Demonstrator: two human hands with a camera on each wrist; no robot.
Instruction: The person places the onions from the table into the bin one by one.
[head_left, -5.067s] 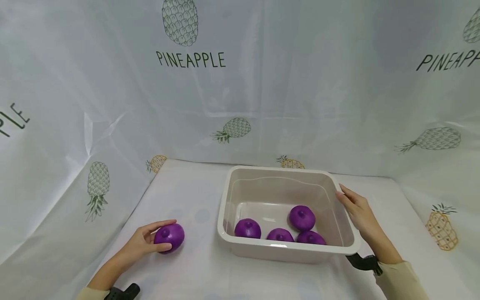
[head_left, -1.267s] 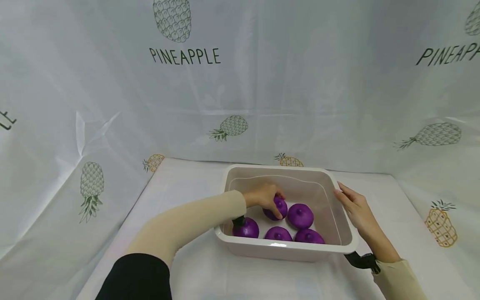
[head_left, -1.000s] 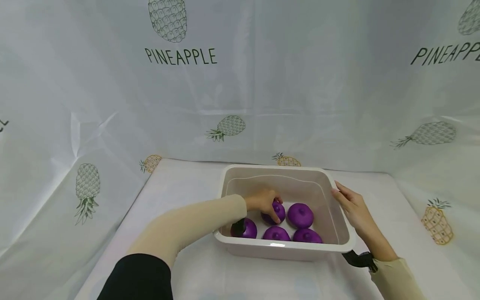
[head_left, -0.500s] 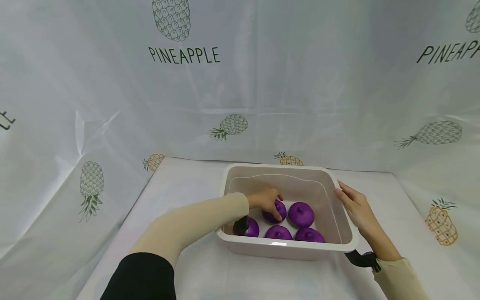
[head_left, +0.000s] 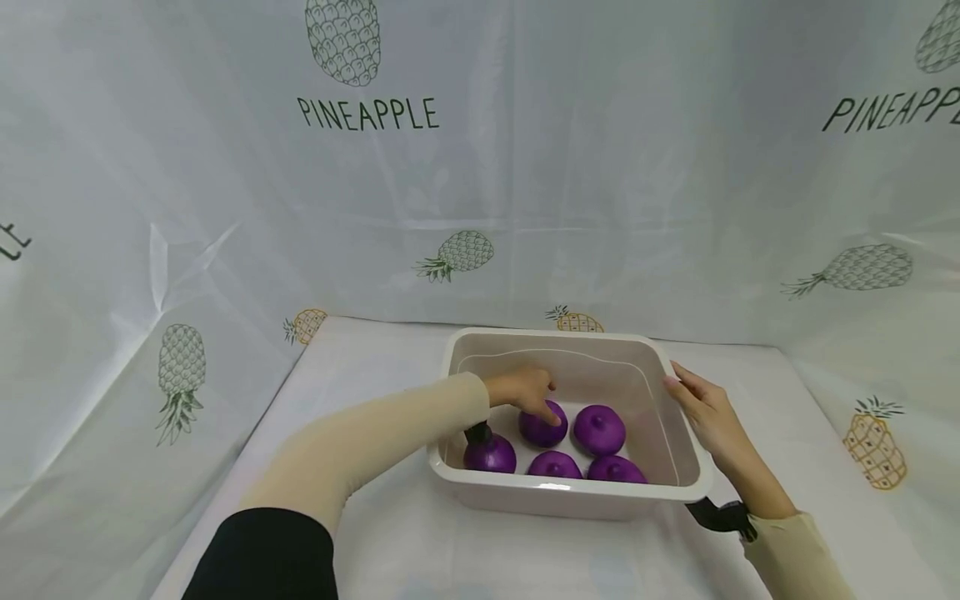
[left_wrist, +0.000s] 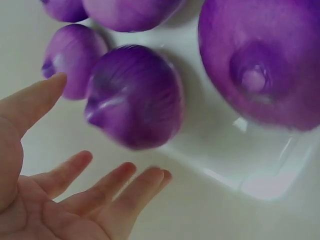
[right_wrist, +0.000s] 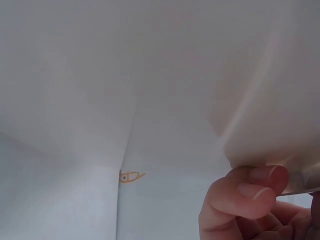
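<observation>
A pale plastic bin (head_left: 566,500) stands on the table, holding several purple onions. My left hand (head_left: 521,389) is inside it, fingers spread over one onion (head_left: 538,432) in the back left part. In the left wrist view, a gap shows between the relaxed fingers of that hand (left_wrist: 85,195) and the onion (left_wrist: 135,97). My right hand (head_left: 708,421) grips the bin's right rim, thumb on top. Its fingers (right_wrist: 240,197) curl under the rim in the right wrist view.
Other onions lie in the bin: one in the middle (head_left: 599,430), others along the front wall, one (head_left: 490,455) under my left wrist. A white cloth (head_left: 360,367) covers the table. Pineapple-printed sheeting (head_left: 480,167) rises behind and at both sides.
My left hand carried an onion from the table at the left into the bin. Just now its fingers have let go and lifted slightly off it. The right hand keeps its hold on the rim.
</observation>
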